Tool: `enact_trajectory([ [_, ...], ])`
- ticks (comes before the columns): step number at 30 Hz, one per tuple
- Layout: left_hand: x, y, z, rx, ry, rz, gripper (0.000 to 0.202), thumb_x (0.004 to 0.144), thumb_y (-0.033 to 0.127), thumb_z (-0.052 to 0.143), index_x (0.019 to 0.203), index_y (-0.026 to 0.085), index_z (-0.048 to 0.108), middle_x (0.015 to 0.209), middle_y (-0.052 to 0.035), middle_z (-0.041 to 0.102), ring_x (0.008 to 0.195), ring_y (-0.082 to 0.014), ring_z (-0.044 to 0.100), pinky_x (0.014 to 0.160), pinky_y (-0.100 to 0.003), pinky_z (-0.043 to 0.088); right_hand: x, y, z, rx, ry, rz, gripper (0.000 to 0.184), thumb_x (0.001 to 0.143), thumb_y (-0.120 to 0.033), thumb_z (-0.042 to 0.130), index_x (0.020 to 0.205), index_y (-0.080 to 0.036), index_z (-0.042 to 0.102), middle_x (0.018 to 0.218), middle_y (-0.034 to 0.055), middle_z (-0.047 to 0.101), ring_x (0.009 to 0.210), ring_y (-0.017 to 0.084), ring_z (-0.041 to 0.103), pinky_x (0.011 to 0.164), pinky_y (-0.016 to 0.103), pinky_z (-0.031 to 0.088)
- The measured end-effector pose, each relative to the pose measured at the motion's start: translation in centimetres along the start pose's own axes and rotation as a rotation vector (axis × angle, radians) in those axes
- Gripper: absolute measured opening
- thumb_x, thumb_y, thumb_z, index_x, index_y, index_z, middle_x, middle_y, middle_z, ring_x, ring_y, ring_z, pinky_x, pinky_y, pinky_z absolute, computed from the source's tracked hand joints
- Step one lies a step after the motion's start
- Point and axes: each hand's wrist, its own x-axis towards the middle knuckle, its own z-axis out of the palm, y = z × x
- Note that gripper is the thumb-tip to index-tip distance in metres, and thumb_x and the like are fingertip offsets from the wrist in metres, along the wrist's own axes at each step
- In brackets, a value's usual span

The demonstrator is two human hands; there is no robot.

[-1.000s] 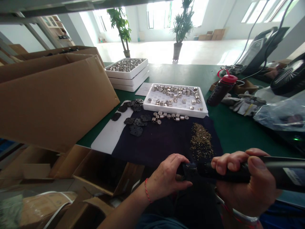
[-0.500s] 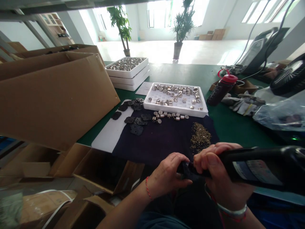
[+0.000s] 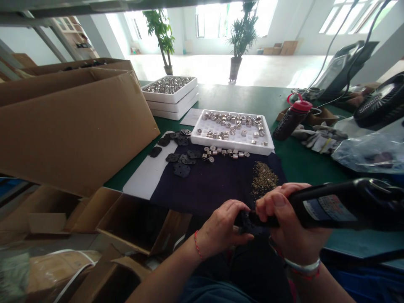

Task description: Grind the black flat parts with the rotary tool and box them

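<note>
My left hand [image 3: 222, 229] is closed around a small black flat part [image 3: 244, 221] at the table's near edge. My right hand [image 3: 288, 225] grips a black electric screwdriver [image 3: 341, 206], whose tip end meets that part between my hands. Just beyond my fingers, a heap of tiny brass screws [image 3: 263, 181] lies on a dark cloth [image 3: 211, 181]. Several black flat parts [image 3: 181, 162] and a row of small silver cylinders [image 3: 225, 153] rest on the cloth's far side, in front of a white tray [image 3: 233, 145] holding more silver cylinders.
Large cardboard boxes [image 3: 69, 126] fill the left. Stacked white trays [image 3: 170, 97] of metal parts stand further back. A dark bottle with a red cap [image 3: 292, 118], grey gloves [image 3: 318, 136], plastic bags [image 3: 369, 151] and a black fan [image 3: 381, 103] lie at right on the green table [image 3: 246, 97].
My right hand has slid leftward and a little up along the screwdriver toward its tip, closing against my left hand; the tool's body has risen and turned its label into view.
</note>
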Motion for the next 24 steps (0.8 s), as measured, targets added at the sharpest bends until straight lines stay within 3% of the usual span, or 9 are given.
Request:
enact_trajectory([
  [3, 0.0, 0.1, 0.0, 0.010, 0.001, -0.015, 0.061, 0.074, 0.015, 0.098, 0.123, 0.021, 0.062, 0.126, -0.0090, 0.070, 0.120, -0.0298, 0.069, 0.109, -0.042, 0.059, 0.5, -1.1, -0.5, 0.065, 0.124, -0.024, 0.020, 0.081, -0.025, 0.083, 0.087, -0.022, 0.064, 0.057, -0.0082, 0.056, 0.039, 0.013, 0.050, 0.040, 0.029, 0.048],
  [8, 0.1, 0.3, -0.2, 0.004, -0.002, 0.007, 0.063, 0.072, 0.010, 0.097, 0.123, 0.021, 0.062, 0.125, -0.0088, 0.070, 0.120, -0.0290, 0.069, 0.108, -0.040, 0.059, 1.8, -1.5, -3.1, -0.003, 0.479, -0.121, 0.023, 0.070, -0.026, 0.065, 0.093, -0.025, 0.063, 0.052, -0.0101, 0.050, 0.038, 0.015, 0.041, 0.040, 0.032, 0.045],
  [12, 0.1, 0.4, -0.4, -0.002, -0.015, -0.009, 0.064, 0.072, 0.007, 0.096, 0.123, 0.022, 0.061, 0.126, -0.0083, 0.070, 0.123, -0.0293, 0.068, 0.109, -0.040, 0.058, 2.1, -0.1, -4.3, -0.009, 0.528, -0.116, 0.020, 0.069, -0.025, 0.066, 0.088, -0.022, 0.062, 0.053, -0.0087, 0.051, 0.038, 0.015, 0.044, 0.041, 0.032, 0.044],
  [24, -0.1, 0.4, -0.5, 0.013, -0.002, 0.031, 0.070, 0.071, 0.004, 0.096, 0.127, 0.022, 0.058, 0.129, -0.0079, 0.069, 0.126, -0.0286, 0.066, 0.111, -0.039, 0.056, 2.4, 1.8, -4.4, -0.009, 0.593, -0.123, 0.018, 0.073, -0.025, 0.067, 0.089, -0.021, 0.061, 0.052, -0.0100, 0.051, 0.038, 0.015, 0.046, 0.042, 0.030, 0.047],
])
